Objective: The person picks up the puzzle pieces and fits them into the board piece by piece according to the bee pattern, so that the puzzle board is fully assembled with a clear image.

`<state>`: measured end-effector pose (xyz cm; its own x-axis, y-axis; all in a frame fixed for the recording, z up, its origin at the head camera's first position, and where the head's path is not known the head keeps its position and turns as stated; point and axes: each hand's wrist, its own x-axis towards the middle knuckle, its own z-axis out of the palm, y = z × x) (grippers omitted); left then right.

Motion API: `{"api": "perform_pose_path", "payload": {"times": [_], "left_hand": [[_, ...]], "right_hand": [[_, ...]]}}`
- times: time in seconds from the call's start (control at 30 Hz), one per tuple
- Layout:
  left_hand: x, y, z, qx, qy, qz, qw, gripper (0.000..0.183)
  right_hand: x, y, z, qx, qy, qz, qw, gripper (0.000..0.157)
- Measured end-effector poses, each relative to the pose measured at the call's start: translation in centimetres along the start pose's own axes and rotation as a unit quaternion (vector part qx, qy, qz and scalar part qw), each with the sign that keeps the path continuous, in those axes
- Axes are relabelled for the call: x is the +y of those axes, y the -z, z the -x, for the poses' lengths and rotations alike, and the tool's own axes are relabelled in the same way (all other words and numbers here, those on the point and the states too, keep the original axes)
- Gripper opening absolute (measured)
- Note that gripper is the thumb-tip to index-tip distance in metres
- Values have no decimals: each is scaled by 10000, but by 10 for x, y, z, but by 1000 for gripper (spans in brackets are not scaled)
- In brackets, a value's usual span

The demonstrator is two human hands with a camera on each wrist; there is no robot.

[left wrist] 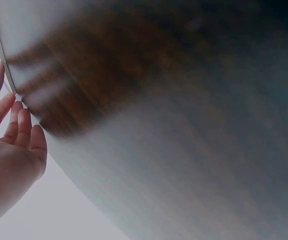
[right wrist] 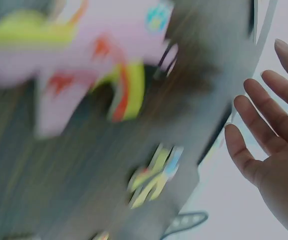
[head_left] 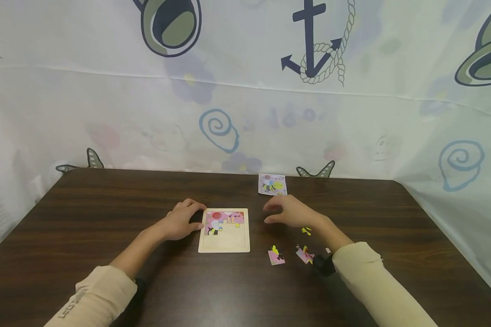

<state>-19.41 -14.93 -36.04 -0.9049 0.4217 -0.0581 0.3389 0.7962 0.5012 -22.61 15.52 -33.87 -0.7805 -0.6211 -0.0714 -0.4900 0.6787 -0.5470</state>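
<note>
Puzzle tray (head_left: 231, 238) meets relaxed left hand (head_left: 181, 221); empty right hand (head_left: 288, 211), spread loosely, should pinch jigsaw pieces (head_left: 276, 258) by their edges.

Forearms (head_left: 136, 249) extended forward — left hand (head_left: 180, 222), fingers (left wrist: 24, 128) slightly bent — right hand (head_left: 290, 211), fingers (right wrist: 258, 123) loosely spread

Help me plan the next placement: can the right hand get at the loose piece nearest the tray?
Probably yes: the right hand looks empty, and the loose piece lies uncovered on the tabletop, with nothing visible between them.
</note>
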Motion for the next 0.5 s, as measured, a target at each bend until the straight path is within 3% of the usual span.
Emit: {"api": "perform_pose_path", "payload": {"times": [0.5], "left_hand": [[2, 1, 0, -28, -3, -8, 10000, 44]], "right_hand": [[47, 26, 43, 117, -421, 276, 9987, 22]]}}
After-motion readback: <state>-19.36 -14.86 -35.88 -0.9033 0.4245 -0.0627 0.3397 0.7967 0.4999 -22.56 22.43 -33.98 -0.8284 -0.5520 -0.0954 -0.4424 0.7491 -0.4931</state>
